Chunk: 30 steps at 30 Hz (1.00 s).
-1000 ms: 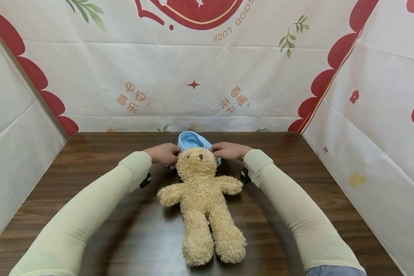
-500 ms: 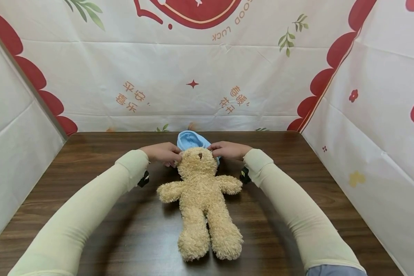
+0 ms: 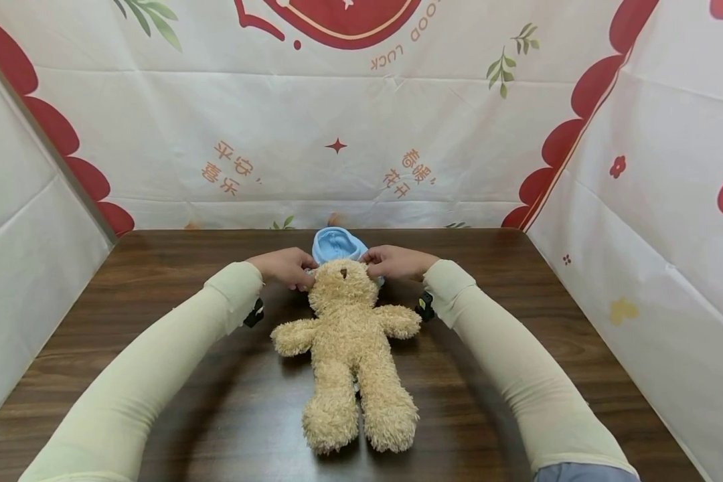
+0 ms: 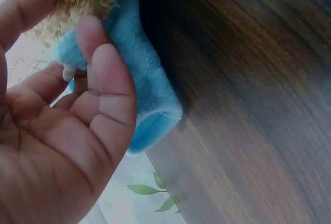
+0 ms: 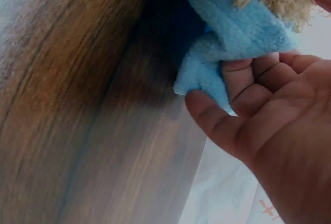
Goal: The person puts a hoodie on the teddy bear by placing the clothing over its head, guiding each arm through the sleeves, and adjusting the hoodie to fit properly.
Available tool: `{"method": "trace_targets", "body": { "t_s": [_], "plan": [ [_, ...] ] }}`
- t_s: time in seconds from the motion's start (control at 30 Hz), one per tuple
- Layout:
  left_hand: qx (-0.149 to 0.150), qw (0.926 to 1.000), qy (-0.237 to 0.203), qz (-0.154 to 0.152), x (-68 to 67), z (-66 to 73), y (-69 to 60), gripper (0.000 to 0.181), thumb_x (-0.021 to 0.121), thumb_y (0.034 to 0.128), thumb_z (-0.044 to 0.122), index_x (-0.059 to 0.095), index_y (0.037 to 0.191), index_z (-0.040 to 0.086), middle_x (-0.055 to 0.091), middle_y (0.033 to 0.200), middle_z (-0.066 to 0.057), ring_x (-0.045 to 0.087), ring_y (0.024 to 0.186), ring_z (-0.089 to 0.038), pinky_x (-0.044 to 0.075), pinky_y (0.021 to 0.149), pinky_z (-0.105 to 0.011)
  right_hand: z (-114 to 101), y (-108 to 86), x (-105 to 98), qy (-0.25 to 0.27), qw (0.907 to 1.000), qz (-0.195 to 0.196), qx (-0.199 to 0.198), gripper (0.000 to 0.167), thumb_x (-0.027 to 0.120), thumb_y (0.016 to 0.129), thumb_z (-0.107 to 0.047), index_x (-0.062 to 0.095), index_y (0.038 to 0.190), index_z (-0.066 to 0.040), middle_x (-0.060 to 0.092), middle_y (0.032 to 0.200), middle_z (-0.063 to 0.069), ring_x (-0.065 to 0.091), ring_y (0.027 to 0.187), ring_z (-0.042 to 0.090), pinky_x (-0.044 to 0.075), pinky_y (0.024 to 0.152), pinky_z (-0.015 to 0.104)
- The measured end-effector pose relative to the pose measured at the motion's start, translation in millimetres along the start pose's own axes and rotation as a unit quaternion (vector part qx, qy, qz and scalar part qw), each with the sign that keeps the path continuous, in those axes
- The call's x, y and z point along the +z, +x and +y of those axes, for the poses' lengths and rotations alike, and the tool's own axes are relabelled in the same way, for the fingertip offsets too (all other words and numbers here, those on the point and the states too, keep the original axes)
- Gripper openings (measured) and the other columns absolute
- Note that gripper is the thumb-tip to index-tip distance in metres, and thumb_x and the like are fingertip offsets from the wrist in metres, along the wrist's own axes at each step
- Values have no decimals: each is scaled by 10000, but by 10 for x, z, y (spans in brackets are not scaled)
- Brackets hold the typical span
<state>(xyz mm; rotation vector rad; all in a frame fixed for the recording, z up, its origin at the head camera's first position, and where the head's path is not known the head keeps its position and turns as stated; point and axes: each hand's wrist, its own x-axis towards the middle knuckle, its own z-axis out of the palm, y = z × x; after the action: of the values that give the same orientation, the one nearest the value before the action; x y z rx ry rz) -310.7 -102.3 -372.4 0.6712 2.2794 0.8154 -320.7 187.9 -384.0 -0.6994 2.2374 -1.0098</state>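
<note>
A tan teddy bear (image 3: pixel 348 338) lies on its back with its head toward the far side. Behind and under its head is a blue fleece garment (image 3: pixel 339 246), whose round opening faces up. My left hand (image 3: pixel 284 266) grips the garment's edge at the left of the head, thumb beside the fur. In the left wrist view, curled fingers (image 4: pixel 111 74) lie against the blue fleece (image 4: pixel 139 63). On the other side, my right hand (image 3: pixel 400 262) holds the fleece, its fingers partly behind a blue fold (image 5: pixel 248 32) in the right wrist view. Part of the garment is hidden under the head.
A dark wood-grain table (image 3: pixel 217 402) carries the bear. A white printed cloth (image 3: pixel 313 114) hangs behind the table's far edge, and white cloth (image 3: pixel 657 221) encloses both sides.
The bear's feet have shifted a little left and away from me, and its nose has turned slightly left. Both hands stay beside the head, with small finger movements.
</note>
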Motion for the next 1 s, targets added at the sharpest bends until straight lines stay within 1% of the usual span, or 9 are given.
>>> {"method": "trace_targets", "body": {
  "t_s": [0.17, 0.27, 0.4, 0.5, 0.57, 0.67, 0.83, 0.93, 1.0],
  "plan": [
    [-29, 9998, 53, -210, 18, 14, 0, 45, 554, 929, 63, 598, 929, 53, 484, 677, -9, 404, 602, -145, 381, 612, -306, -36, -2, 24, -138, 9997, -182, 121, 161, 503, 970, -172, 583, 1045, -53, 478, 926, 73, 381, 760, 235, 343, 701, 382],
    [25, 9997, 187, -137, 33, 41, -9, 166, 559, 910, 53, 467, 778, 95, 434, 632, 4, 355, 568, -138, 336, 586, -302, -49, -12, 27, -193, 9994, -241, 174, 127, 493, 979, -172, 565, 986, -68, 471, 911, 74, 385, 749, 225, 335, 706, 410],
    [17, 9996, 285, 27, 50, 65, -12, 51, 564, 886, 44, 563, 923, 79, 464, 672, -13, 389, 578, -139, 367, 586, -306, -63, -16, 30, -338, 9992, -174, 144, 200, 477, 998, -165, 538, 1164, -70, 491, 1077, 86, 424, 840, 200, 365, 758, 408],
    [-61, 9997, 233, 75, 54, 70, -13, 322, 570, 890, 55, 581, 1212, 38, 537, 809, -44, 437, 626, -152, 423, 620, -343, -83, -20, 37, -397, 9991, -121, 123, 290, 467, 1004, -141, 460, 1286, -76, 465, 1065, 93, 410, 841, 209, 369, 751, 377],
    [-141, 9997, 174, 96, 55, 72, -17, 541, 580, 901, 73, 466, 1428, 25, 578, 916, -67, 476, 668, -159, 452, 656, -373, -103, -26, 42, -361, 9993, -105, 80, 299, 472, 996, -113, 432, 1289, -73, 415, 970, 79, 381, 791, 206, 358, 716, 364],
    [-149, 9998, 94, 131, 60, 71, -10, 598, 592, 912, 80, 412, 1479, 21, 586, 938, -75, 473, 670, -161, 445, 652, -371, -135, -34, 50, -389, 9992, 36, -16, 322, 497, 967, -75, 412, 1277, -72, 356, 918, 80, 339, 746, 208, 331, 684, 348],
    [7, 9990, 86, 449, 94, 70, -12, 321, 617, 907, 56, 550, 1220, 35, 517, 820, -61, 426, 641, -171, 387, 608, -326, -164, -35, 72, -468, 9982, 333, -164, 337, 515, 953, -35, 412, 1273, -65, 373, 991, 90, 344, 733, 203, 335, 684, 350],
    [177, 9968, 214, 746, 139, 86, -36, 149, 627, 898, 50, 500, 975, 50, 436, 768, -48, 384, 631, -174, 352, 607, -328, -178, -52, 89, -608, 9970, 442, -161, 270, 503, 980, -30, 460, 1244, -66, 404, 952, 94, 350, 683, 197, 344, 660, 346],
    [251, 9951, 357, 883, 177, 117, -78, 146, 620, 914, 102, 485, 954, 63, 439, 771, -63, 389, 637, -191, 355, 621, -345, -197, -88, 96, -862, 9949, 508, -135, 238, 500, 989, -53, 501, 1224, -91, 430, 919, 92, 372, 666, 194, 354, 649, 342]
  ]
}}
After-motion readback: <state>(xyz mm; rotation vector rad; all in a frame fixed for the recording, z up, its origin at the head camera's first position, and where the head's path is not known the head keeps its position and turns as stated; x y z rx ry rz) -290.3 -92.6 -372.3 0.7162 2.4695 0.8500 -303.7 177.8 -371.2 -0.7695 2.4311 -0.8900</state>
